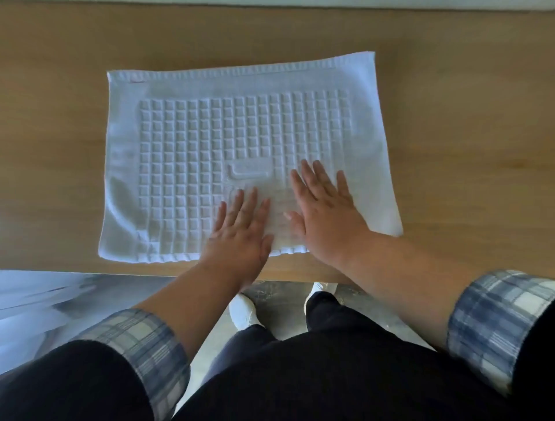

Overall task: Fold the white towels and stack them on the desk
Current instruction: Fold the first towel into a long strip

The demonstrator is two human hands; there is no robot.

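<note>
A white towel with a raised grid of squares lies spread flat on the wooden desk. Its near edge runs close to the desk's front edge. My left hand rests palm down on the towel near its front middle, fingers straight. My right hand lies flat beside it, a little farther in and to the right, fingers spread. Neither hand grips the cloth.
The desk's front edge runs across just below the towel. Pale white material shows blurred below the desk at the left. My legs and white shoes stand under the front edge. A light strip borders the desk's far side.
</note>
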